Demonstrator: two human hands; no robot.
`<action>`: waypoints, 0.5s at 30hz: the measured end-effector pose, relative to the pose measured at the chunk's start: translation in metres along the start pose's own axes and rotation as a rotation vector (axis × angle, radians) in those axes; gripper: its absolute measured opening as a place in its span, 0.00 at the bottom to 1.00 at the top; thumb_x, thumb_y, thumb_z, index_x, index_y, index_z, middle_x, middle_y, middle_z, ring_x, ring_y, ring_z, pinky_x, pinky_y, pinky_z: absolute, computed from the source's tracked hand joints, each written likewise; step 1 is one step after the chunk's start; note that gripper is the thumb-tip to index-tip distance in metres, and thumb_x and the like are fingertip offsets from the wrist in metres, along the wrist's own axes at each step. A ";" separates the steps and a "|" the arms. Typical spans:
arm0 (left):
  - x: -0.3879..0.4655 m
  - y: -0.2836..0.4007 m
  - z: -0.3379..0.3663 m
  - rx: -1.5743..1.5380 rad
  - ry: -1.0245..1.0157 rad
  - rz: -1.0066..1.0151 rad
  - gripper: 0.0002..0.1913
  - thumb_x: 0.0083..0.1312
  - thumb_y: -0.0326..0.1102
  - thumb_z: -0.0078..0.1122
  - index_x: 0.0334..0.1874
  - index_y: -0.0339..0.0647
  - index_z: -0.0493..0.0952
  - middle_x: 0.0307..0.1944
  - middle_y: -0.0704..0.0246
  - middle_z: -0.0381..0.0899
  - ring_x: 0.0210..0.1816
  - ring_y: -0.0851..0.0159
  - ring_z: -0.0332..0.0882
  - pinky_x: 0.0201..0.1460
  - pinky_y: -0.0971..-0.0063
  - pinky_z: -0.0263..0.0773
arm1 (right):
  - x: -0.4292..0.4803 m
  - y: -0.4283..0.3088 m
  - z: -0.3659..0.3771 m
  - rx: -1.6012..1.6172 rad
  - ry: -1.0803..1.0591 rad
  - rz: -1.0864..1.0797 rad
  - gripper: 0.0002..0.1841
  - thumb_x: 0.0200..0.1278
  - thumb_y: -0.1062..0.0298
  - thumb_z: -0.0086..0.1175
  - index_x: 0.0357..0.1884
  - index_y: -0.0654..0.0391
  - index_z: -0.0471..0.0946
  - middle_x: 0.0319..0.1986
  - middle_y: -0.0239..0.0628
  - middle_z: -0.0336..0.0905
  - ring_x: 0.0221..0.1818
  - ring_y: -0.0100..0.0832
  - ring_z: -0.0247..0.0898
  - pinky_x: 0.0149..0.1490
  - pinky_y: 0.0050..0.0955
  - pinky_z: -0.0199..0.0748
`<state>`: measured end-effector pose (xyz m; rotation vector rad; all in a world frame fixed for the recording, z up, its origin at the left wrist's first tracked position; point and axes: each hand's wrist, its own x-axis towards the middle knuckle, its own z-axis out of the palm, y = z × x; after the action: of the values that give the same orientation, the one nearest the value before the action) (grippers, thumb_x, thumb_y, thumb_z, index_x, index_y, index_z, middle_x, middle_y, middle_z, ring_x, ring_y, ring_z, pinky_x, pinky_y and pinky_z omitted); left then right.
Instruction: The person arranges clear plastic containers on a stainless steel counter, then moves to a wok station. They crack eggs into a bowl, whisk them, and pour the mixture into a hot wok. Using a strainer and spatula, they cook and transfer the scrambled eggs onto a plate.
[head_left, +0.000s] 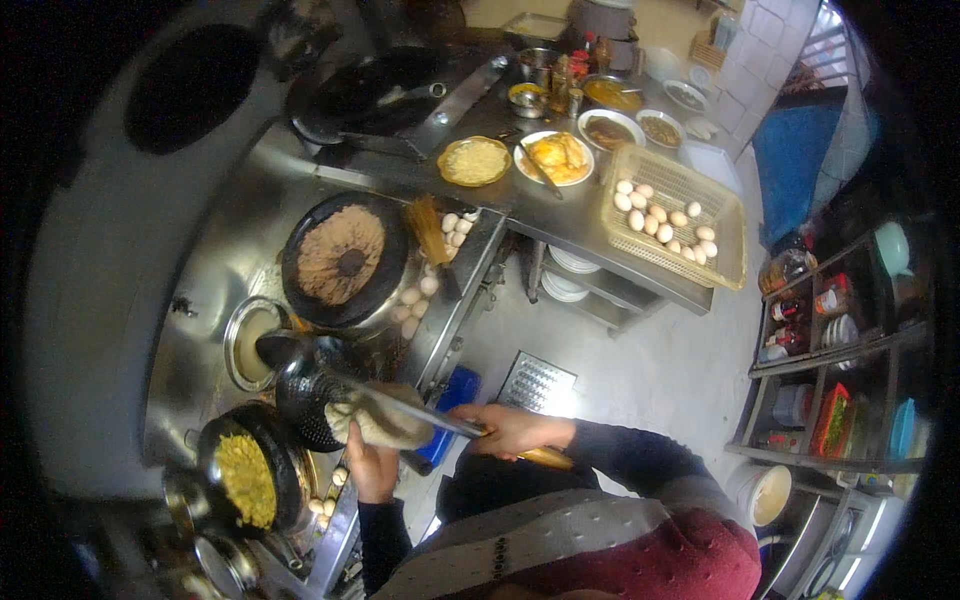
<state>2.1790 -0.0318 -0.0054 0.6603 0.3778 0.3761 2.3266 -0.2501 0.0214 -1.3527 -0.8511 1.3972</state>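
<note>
My right hand (517, 431) grips the wooden handle (546, 457) of a long metal ladle (424, 412). Its dark bowl is at the rim of a metal pot of pale liquid (249, 358). In my left hand (373, 469) is a bunched pale cloth (382, 424), which lies against a perforated strainer (300, 390); whether the hand also grips the strainer is hidden. Beyond the strainer stands a black wok (405, 255) with a pinkish-brown layer inside. Nearer on the left, another wok (281, 480) holds yellow, egg-like food (246, 480).
Eggs (411, 311) and a straw brush (427, 232) lie along the stove's edge. On the steel counter (555, 221) are a plastic basket (675, 259) of eggs, a plate of fried eggs (555, 157) and bowls of food. Shelves (840, 352) of containers line the right side.
</note>
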 end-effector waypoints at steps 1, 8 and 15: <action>0.013 -0.009 0.008 -0.088 -0.060 0.027 0.26 0.70 0.44 0.45 0.66 0.36 0.59 0.63 0.59 0.65 0.63 0.55 0.63 0.67 0.59 0.57 | 0.007 0.002 -0.006 0.037 -0.050 -0.008 0.31 0.62 0.71 0.52 0.67 0.56 0.54 0.19 0.28 0.68 0.15 0.21 0.65 0.19 0.19 0.65; 0.085 -0.016 0.024 0.167 0.183 0.042 0.20 0.69 0.37 0.47 0.59 0.33 0.65 0.55 0.59 0.71 0.57 0.57 0.70 0.62 0.60 0.64 | 0.048 0.016 -0.083 -0.448 -0.069 -0.214 0.28 0.63 0.59 0.53 0.63 0.57 0.61 0.35 0.41 0.75 0.35 0.32 0.73 0.40 0.30 0.73; 0.139 -0.023 0.017 0.187 0.469 0.291 0.17 0.69 0.36 0.47 0.54 0.30 0.71 0.49 0.59 0.76 0.50 0.58 0.75 0.55 0.67 0.68 | 0.068 -0.023 -0.157 -0.490 -0.150 -0.118 0.23 0.64 0.68 0.51 0.60 0.51 0.62 0.42 0.42 0.75 0.43 0.38 0.73 0.49 0.36 0.71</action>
<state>2.3121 0.0050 -0.0387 0.8121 0.7730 0.7853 2.4910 -0.2007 0.0017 -1.5389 -1.4183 1.2545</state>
